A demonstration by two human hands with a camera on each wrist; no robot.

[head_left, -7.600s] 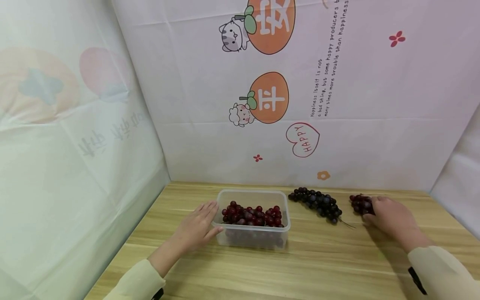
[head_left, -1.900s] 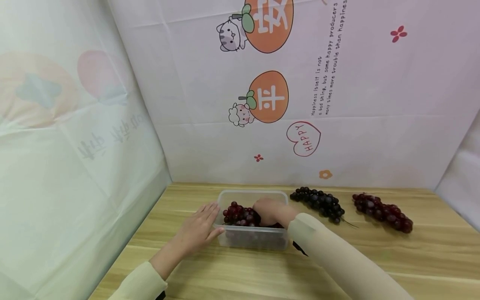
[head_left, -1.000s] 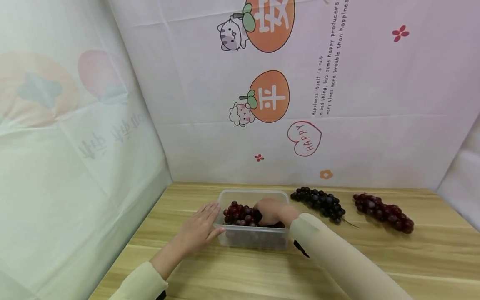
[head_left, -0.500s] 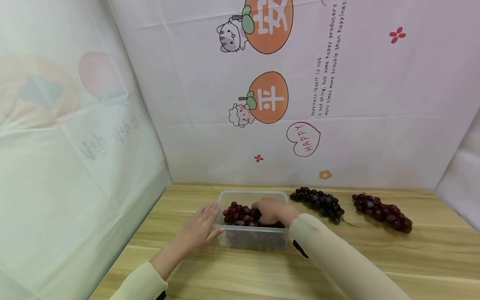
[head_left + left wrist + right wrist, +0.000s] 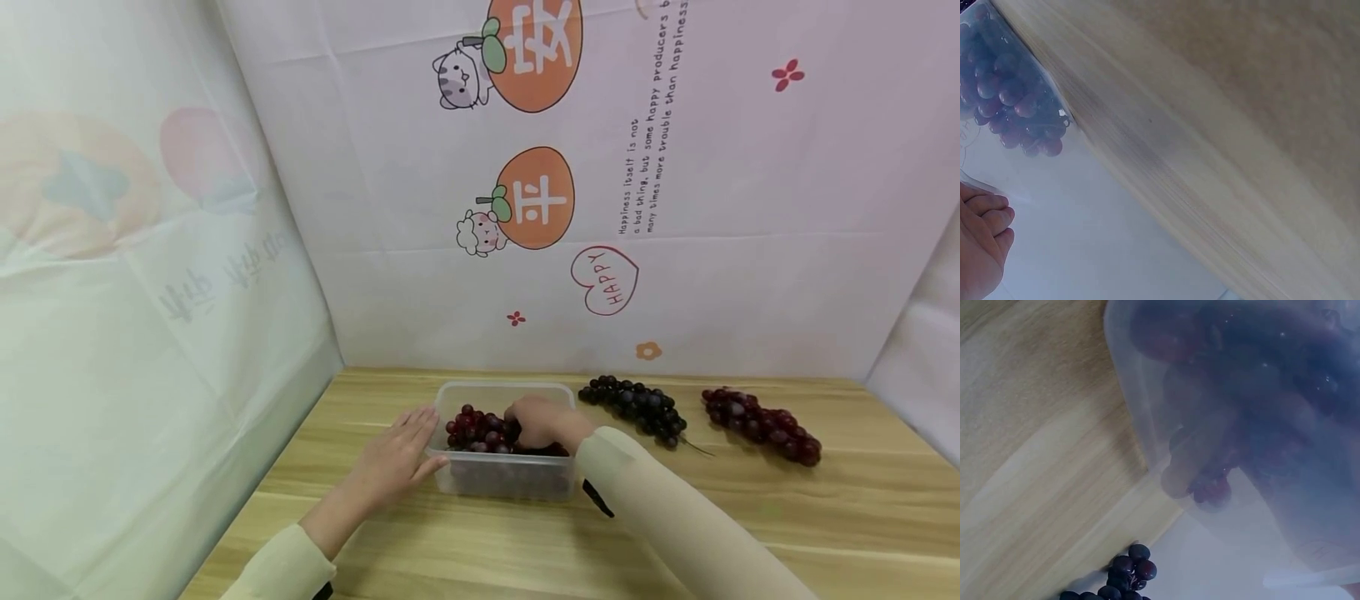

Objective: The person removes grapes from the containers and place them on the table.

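In the head view a clear plastic box (image 5: 506,482) stands on the wooden table with dark red grapes (image 5: 480,431) inside. My left hand (image 5: 392,457) rests against its left side, fingers stretched along the wall and thumb near the front corner. My right hand (image 5: 538,422) reaches down into the right half of the box with curled fingers gripping grapes there. Its fingertips are hidden from above. Through the cloudy wall in the right wrist view, grapes (image 5: 1213,487) and a blurred finger show. The left wrist view has my left fingers (image 5: 997,219) beside the box wall.
Right of the box lies a bunch of black grapes (image 5: 637,406) with a thin stem. Further right is a bunch of red grapes (image 5: 761,425). Printed white cloth (image 5: 420,308) rises behind the table (image 5: 420,550) and at its left side.
Earlier my right hand was on the red bunch at the right; it has since moved left into the box. Over the last two seconds both hands stay nearly still.
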